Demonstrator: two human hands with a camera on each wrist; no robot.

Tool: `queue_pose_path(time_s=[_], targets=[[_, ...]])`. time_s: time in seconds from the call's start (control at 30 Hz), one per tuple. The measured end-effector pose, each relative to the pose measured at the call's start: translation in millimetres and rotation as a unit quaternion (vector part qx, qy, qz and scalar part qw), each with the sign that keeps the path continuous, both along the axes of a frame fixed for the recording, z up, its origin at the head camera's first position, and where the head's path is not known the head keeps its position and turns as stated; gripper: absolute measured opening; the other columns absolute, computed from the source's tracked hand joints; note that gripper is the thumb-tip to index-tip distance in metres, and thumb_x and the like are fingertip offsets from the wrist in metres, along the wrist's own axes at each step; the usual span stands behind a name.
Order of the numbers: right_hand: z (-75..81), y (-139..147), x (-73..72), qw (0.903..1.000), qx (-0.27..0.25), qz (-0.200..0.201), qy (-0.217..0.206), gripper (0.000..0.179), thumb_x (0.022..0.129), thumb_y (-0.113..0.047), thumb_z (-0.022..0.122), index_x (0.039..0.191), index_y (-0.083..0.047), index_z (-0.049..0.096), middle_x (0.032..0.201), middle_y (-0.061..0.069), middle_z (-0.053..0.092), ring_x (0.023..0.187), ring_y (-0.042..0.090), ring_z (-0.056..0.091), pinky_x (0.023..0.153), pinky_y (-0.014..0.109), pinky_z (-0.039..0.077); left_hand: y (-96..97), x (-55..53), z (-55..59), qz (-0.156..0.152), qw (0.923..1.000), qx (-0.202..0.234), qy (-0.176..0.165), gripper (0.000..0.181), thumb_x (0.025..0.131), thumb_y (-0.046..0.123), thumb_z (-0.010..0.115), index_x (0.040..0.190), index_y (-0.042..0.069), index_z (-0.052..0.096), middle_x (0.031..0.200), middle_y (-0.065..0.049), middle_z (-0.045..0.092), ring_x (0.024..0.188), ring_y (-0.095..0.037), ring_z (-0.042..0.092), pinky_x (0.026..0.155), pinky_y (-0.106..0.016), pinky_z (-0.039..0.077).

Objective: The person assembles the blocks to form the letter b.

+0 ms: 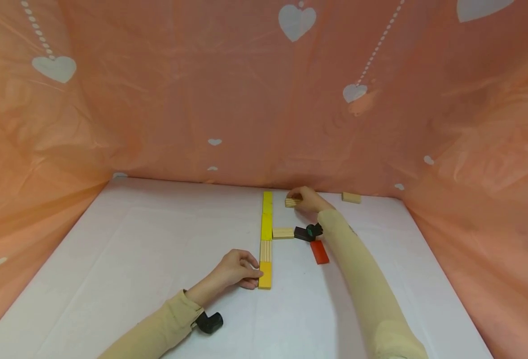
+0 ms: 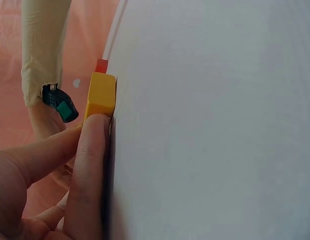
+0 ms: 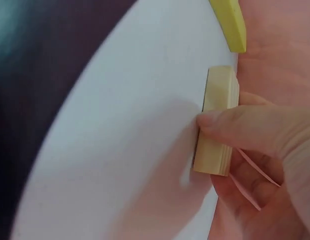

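A straight row of wooden blocks runs away from me in the head view: an orange-yellow block (image 1: pixel 265 275) nearest, then a striped plain block (image 1: pixel 265 251) and two yellow blocks (image 1: pixel 266 227). My left hand (image 1: pixel 237 269) touches the near orange-yellow block from its left side, one digit reaching over its edge. A straight finger meets this block in the left wrist view. Farther off to the right, my right hand (image 1: pixel 307 200) pinches a plain grooved wooden block (image 3: pixel 215 120) between thumb and fingers. The right wrist view shows the thumb across its face.
From the row's right side, a plain block (image 1: pixel 283 233), a black block (image 1: pixel 304 234) and a slanted red block (image 1: pixel 319 252) branch off. A loose plain block (image 1: pixel 351 198) lies at the back right, near the pink curtain (image 1: pixel 246 99). White cloth (image 1: pixel 156 239) covers the table.
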State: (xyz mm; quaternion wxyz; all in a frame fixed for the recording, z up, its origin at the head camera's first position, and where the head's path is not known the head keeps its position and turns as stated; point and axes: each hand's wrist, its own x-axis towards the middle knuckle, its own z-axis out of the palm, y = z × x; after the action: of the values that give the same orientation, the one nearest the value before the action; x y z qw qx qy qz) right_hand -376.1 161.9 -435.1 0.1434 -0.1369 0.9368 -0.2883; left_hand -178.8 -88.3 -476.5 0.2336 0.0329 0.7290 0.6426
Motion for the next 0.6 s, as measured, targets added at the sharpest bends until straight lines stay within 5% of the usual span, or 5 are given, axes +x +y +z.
queue_pose_path(time_s=[0.33, 0.6], targets=[[16.6, 9.5, 10.0, 0.993, -0.028, 0.077, 0.085, 0.033, 0.081, -0.002, 0.071, 0.114, -0.003, 0.066, 0.113, 0.014, 0.061, 0.102, 0.031, 0.053, 0.095, 0.043, 0.048, -1.2, -1.4, -0.7, 0.001, 1.0, 0.003, -0.006, 0.022, 0.082, 0.0, 0.074, 0.096, -0.005, 0.058, 0.071, -0.013, 0.063, 0.054, -0.015, 0.065, 0.055, -0.031, 0.059], [25.6, 14.8, 17.9, 0.9937, -0.034, 0.066, 0.084, 0.036, 0.082, -0.015, 0.077, 0.115, -0.007, 0.066, 0.113, 0.01, 0.062, 0.103, 0.029, 0.054, 0.096, 0.043, 0.048, -1.5, -1.4, -1.6, -0.002, 1.0, 0.004, -0.002, 0.022, 0.082, 0.0, 0.074, 0.096, -0.006, 0.058, 0.071, -0.013, 0.063, 0.054, -0.015, 0.065, 0.055, -0.031, 0.059]])
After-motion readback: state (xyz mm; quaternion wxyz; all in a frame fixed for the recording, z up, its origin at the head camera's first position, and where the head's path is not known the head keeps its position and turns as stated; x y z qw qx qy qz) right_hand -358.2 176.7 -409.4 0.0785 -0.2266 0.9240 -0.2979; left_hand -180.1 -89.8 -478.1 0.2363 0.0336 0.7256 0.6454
